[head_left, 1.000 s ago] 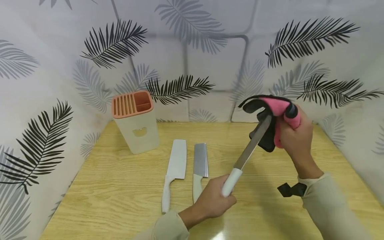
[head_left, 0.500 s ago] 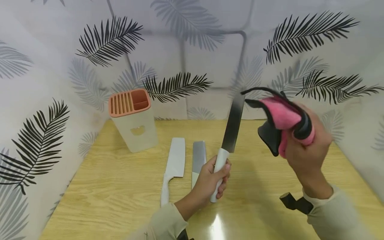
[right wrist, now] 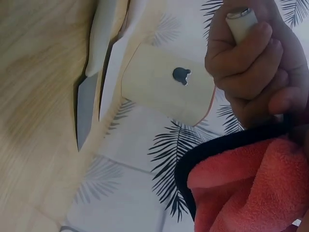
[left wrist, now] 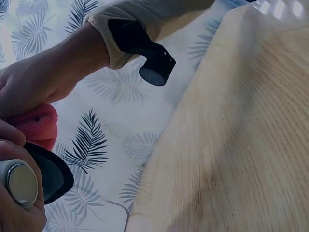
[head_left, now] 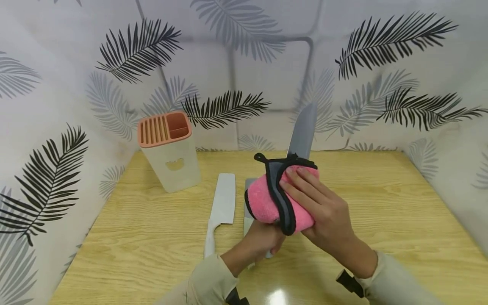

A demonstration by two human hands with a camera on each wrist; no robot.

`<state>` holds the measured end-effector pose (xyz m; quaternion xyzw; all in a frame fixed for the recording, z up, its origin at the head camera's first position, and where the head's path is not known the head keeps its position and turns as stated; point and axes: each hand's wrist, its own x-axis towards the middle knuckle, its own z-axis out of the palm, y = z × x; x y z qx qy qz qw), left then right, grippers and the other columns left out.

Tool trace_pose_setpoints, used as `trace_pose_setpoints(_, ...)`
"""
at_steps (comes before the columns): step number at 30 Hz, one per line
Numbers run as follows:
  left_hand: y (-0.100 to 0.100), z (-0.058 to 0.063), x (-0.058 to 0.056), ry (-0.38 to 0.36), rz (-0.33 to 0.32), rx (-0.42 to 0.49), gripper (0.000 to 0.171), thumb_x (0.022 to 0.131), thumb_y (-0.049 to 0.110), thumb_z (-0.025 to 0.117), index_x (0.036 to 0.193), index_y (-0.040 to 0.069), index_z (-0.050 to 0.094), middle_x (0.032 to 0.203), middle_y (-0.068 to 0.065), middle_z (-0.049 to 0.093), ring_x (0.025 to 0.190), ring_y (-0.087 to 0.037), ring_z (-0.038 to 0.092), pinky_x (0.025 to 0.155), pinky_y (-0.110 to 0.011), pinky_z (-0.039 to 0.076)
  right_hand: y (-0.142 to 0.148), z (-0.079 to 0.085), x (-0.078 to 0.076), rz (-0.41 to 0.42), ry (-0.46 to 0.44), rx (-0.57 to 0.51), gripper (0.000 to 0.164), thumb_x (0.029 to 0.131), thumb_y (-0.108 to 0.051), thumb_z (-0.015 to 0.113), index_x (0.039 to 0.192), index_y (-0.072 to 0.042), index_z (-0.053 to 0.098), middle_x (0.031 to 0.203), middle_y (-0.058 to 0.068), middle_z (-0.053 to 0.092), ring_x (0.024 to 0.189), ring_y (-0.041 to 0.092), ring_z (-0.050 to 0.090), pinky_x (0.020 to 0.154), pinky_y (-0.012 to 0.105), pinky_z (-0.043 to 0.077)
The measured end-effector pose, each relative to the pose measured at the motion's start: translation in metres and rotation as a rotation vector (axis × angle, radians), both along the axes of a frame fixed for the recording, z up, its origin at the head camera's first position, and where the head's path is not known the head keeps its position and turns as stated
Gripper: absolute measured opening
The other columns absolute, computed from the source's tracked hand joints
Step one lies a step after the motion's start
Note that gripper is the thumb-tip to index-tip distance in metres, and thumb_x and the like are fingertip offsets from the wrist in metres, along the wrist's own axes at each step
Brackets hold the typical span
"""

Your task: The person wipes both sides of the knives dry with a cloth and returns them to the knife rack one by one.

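Note:
My left hand (head_left: 263,239) grips a kitchen knife (head_left: 303,132) by its white handle, blade pointing up and away. In the right wrist view, that hand's curled fingers (right wrist: 251,72) wrap the handle, whose butt end sticks out. A pink cloth (head_left: 263,201) with black edging and a grey back is folded over the lower blade. My right hand (head_left: 329,216) holds the cloth against the blade, fingers laid across it; its thumb is hidden in the head view. The left wrist view shows the handle's round end (left wrist: 23,184) and part of the cloth (left wrist: 41,126).
A cleaver (head_left: 224,199) with a white handle lies on the wooden table (head_left: 145,250). Beside it a smaller knife (head_left: 248,224) with a pale green handle is mostly covered by the left hand and cloth. A cream knife holder (head_left: 171,171) with an orange slotted top stands at back left.
The right hand first drew the cloth off the blade tip to the right, then came back left and down onto the blade near the handle. The left hand turned the knife more upright.

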<state>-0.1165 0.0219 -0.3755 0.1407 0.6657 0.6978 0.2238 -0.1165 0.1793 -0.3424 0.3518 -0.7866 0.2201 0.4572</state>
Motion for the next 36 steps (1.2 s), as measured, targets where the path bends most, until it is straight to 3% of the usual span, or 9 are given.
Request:
trace_pose_setpoints(8,0.000,-0.003,-0.001,0.026,-0.011,0.060,0.018,0.078,-0.009,0.052,0.077,0.008,0.044,0.047,0.007,0.039,0.031,-0.004,0.035,0.033,-0.022,0.030,0.004,0.007,-0.009,-0.106,0.000,-0.054,0.038,0.103,-0.035,0.052,0.127,-0.010,0.069,0.131,0.011,0.068,0.132,0.024,0.059,0.118,0.022,0.034)
trace_pose_setpoints(14,0.000,-0.006,0.007,0.013,-0.031,0.045,0.016,0.078,-0.008,0.055,0.086,0.004,0.047,0.057,0.005,0.042,0.033,-0.003,0.035,0.032,-0.021,0.030,0.019,0.022,-0.025,-0.169,-0.036,-0.127,0.042,0.102,-0.040,0.054,0.129,-0.011,0.068,0.134,0.010,0.066,0.130,0.027,0.060,0.118,0.021,0.034)
trace_pose_setpoints(18,0.000,-0.010,0.007,-0.034,-0.080,0.051,0.018,0.079,-0.007,0.054,0.084,0.009,0.047,0.056,0.007,0.040,0.034,-0.003,0.035,0.032,-0.021,0.030,0.036,0.031,-0.043,-0.227,-0.049,-0.194,0.040,0.099,-0.038,0.059,0.130,-0.014,0.067,0.136,0.007,0.065,0.129,0.028,0.060,0.116,0.020,0.036)
trace_pose_setpoints(21,-0.001,-0.014,0.001,-0.097,-0.122,0.105,0.020,0.079,-0.007,0.053,0.083,0.011,0.046,0.054,0.008,0.040,0.033,-0.002,0.034,0.032,-0.020,0.029,0.051,0.038,-0.065,-0.272,-0.095,-0.264,0.036,0.094,-0.023,0.066,0.129,-0.016,0.068,0.133,0.007,0.067,0.124,0.030,0.064,0.111,0.027,0.045)
trace_pose_setpoints(25,-0.003,-0.017,-0.007,-0.170,-0.153,0.196,0.022,0.078,-0.009,0.051,0.081,0.012,0.044,0.051,0.009,0.038,0.033,-0.001,0.032,0.031,-0.019,0.027,0.072,0.046,-0.086,-0.310,-0.167,-0.439,0.041,0.088,-0.007,0.068,0.127,-0.017,0.069,0.126,0.009,0.070,0.118,0.028,0.067,0.105,0.025,0.048)
trace_pose_setpoints(28,-0.004,-0.017,-0.010,-0.185,-0.156,0.212,0.022,0.078,-0.009,0.052,0.080,0.012,0.044,0.049,0.009,0.037,0.032,-0.001,0.032,0.031,-0.019,0.027,0.081,0.051,-0.081,-0.299,-0.147,-0.571,0.039,0.088,-0.006,0.066,0.126,-0.015,0.070,0.124,0.011,0.071,0.119,0.015,0.067,0.106,0.019,0.045)
trace_pose_setpoints(31,-0.004,-0.017,-0.011,-0.192,-0.139,0.198,0.022,0.080,-0.008,0.052,0.081,0.012,0.044,0.048,0.009,0.036,0.032,-0.001,0.032,0.031,-0.019,0.027,0.073,0.059,-0.062,-0.255,-0.056,-0.626,0.033,0.090,-0.008,0.066,0.123,-0.009,0.071,0.120,0.015,0.072,0.116,0.007,0.066,0.106,0.022,0.047)
trace_pose_setpoints(36,-0.005,-0.015,-0.015,-0.184,-0.086,0.195,0.022,0.081,-0.007,0.054,0.084,0.013,0.045,0.048,0.008,0.035,0.033,-0.001,0.032,0.032,-0.019,0.029,0.036,0.065,-0.025,-0.118,0.094,-0.561,0.031,0.091,-0.021,0.070,0.114,0.000,0.072,0.111,0.020,0.074,0.107,0.020,0.072,0.101,0.026,0.052)
